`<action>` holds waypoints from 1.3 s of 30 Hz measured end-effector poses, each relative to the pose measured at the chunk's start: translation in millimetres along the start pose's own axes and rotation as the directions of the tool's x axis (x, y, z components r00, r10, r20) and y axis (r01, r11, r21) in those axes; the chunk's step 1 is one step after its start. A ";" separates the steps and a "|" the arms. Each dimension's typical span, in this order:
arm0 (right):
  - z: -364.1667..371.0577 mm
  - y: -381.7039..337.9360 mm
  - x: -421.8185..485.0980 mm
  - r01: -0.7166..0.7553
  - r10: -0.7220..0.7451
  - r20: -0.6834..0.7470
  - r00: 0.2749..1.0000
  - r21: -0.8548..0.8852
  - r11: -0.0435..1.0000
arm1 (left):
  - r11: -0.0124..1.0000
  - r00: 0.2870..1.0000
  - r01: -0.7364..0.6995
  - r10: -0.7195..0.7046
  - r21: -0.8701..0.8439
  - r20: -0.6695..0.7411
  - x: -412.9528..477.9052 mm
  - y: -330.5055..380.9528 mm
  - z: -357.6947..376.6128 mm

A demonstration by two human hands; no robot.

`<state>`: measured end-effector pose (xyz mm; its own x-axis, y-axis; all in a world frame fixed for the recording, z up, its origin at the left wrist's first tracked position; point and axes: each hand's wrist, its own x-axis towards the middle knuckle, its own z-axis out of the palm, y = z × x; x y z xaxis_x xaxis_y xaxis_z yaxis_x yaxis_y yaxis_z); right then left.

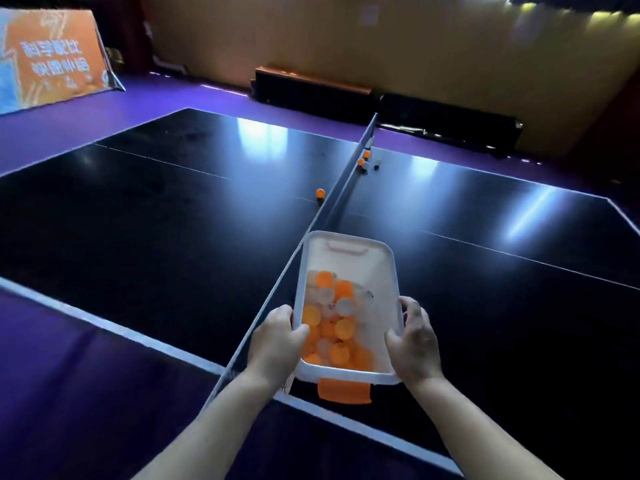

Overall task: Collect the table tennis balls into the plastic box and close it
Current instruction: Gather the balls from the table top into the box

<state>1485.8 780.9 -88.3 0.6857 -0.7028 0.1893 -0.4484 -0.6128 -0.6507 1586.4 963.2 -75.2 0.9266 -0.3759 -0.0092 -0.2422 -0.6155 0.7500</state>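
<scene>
**A:** What sits off to the left of your fingers?

**B:** Far out past my left hand (277, 337), a slanted orange and blue banner (48, 57) stands on the purple floor (69, 375). Nearer, the dark table (156, 209) spreads out under both my arms.

**A:** And that left hand?

**B:** Its fingers curl round the left long rim of the box (381, 271), with the thumb hooked over the edge.

**A:** Anything ahead of it?

**B:** Well beyond my left fingertips, one loose ball (320, 193), orange, sits on the table just left of the net (339, 192).

**A:** Where is the box itself?

**B:** It is between my two hands, open on top, with its long side pointing away from me over the near end of the net. I cannot tell whether it rests on the net or hangs clear. A heap of balls (332, 327), orange and white, fills the end nearest my palms. The far end shows bare white bottom. An orange latch (344, 389) hangs from the near short wall, between my wrists.

**A:** The right hand?

**B:** My right hand (414, 344) wraps the right long rim the same way, thumb over the edge.

**A:** And further right?

**B:** Far beyond my right fingertips, a cluster of balls (366, 154) lies against the far stretch of the net. Low dark barriers (311, 91) line the wall behind.
</scene>
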 end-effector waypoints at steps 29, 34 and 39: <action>-413.4 345.1 -399.7 -0.652 0.618 -0.385 0.686 0.053 0.756 | 0.958 0.762 -0.254 0.281 -0.130 0.583 -442.2 243.3 347.8; -469.8 420.1 -414.6 -0.673 0.649 -0.358 0.671 0.072 0.736 | 0.962 0.752 -0.254 0.261 -0.100 0.606 -484.9 299.8 408.5; -511.3 494.9 -391.2 -0.696 0.681 -0.346 0.646 0.101 0.711 | 0.942 0.735 -0.323 0.310 -0.091 0.602 -487.4 361.7 480.6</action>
<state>702.5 567.8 -108.4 -0.0605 -0.9960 -0.0664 -0.7383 0.0894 -0.6685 908.9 590.9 -117.2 0.4331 -0.8847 -0.1723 -0.5011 -0.3953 0.7699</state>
